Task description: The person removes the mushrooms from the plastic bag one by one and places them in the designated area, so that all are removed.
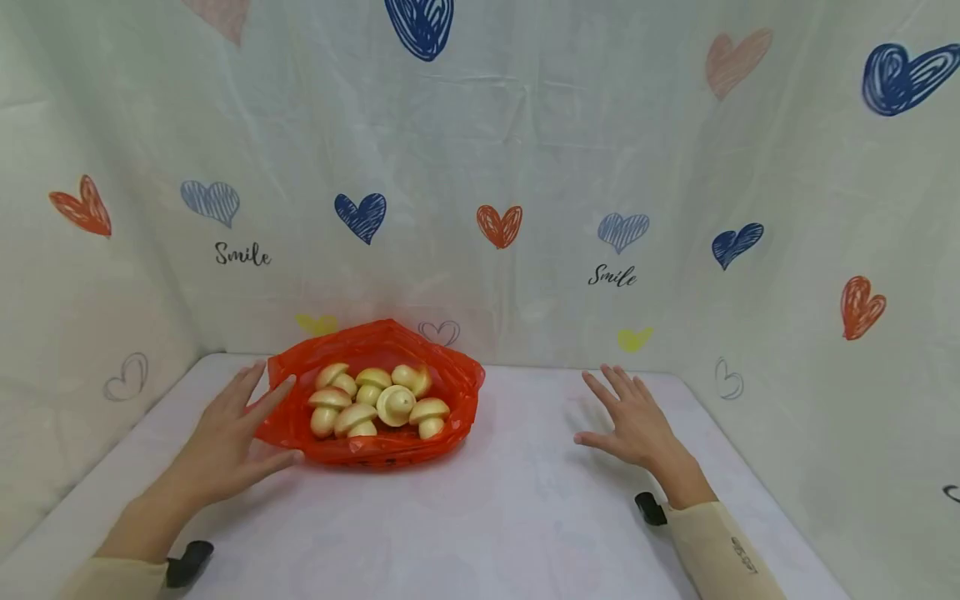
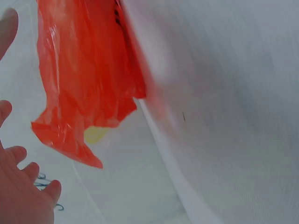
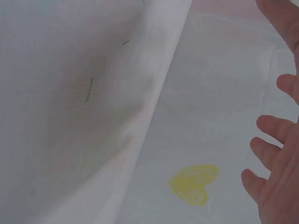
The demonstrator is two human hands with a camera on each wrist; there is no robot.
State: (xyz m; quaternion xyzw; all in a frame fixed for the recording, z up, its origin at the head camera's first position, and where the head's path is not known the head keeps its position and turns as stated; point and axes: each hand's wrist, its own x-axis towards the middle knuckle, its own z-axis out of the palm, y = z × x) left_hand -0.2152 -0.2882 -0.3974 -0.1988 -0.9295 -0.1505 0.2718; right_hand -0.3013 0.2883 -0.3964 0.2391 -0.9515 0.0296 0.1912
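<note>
A red plastic bag (image 1: 457, 392) lies spread wide at its mouth on the left half of the table. Several toy mushrooms (image 1: 396, 406) with cream stems and tan caps are bunched inside it. My left hand (image 1: 228, 433) hovers at the bag's left edge, fingers spread, overlapping it in the head view. In the left wrist view, the crumpled side of the bag (image 2: 84, 70) shows beyond that hand's fingertips. Over the right side of the table, my right hand (image 1: 633, 425) is held with fingers spread and nothing in its grasp.
The white-covered table (image 1: 525, 517) ends at a pale curtain (image 1: 540, 167) printed with hearts, which also closes in both sides. Dark wrist cameras (image 1: 189, 564) sit at the cuffs of light sleeves (image 1: 720, 542).
</note>
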